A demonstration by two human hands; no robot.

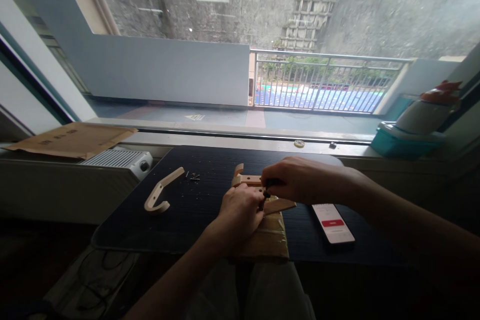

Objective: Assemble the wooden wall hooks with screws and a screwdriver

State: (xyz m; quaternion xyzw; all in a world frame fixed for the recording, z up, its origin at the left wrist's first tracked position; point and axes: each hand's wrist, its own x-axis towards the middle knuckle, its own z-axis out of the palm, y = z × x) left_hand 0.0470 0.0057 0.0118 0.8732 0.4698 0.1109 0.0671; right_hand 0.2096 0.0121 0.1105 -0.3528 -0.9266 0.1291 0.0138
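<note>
In front of me on the dark table, a wooden hook piece [250,179] with drilled holes lies across a brown block [275,242] at the table's near edge. My left hand [240,207] presses down over the wood, its fingers curled by a hole. My right hand [287,177] is closed round a small dark tool [266,195], apparently a screwdriver, angled down at the left fingertips. The tip is hidden. A flat wooden strip [281,205] sticks out under my right hand. Another curved wooden hook [157,195] lies apart at the left, close to several dark screws [194,177].
A lit phone [333,225] lies right of the block. Beyond the table are a window sill [225,135] with a roll of tape [299,143] and a teal box [405,140]. A brown envelope [71,140] rests on the radiator [120,157] at the left.
</note>
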